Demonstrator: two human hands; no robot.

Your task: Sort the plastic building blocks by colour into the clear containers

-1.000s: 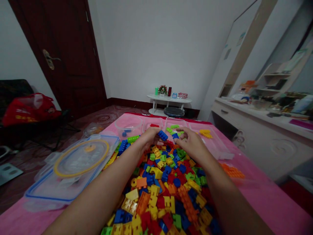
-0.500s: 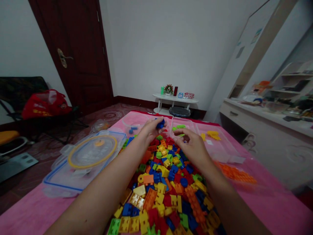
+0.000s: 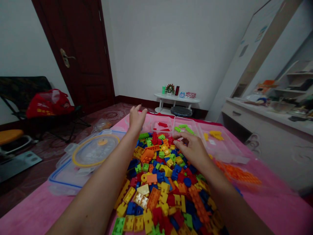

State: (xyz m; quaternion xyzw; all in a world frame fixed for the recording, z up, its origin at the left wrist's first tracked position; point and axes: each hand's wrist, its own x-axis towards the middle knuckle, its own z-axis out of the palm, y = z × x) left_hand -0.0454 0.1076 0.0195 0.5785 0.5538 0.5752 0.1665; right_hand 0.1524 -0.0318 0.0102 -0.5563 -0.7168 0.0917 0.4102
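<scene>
hands over brick pile (image 3: 161, 182)
left hand (image 3: 137, 117) spread open above the far tubs (image 3: 154, 121); right hand (image 3: 193, 148) curled on the pile's far edge, grip unclear. a sweeping forearm could knock bricks off the table (image 3: 36, 215).

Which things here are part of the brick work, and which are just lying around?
In use: left hand, right hand, brick pile, clear tubs of red, green, yellow bricks.
Lying about: container lids, red bag, white side table.
</scene>
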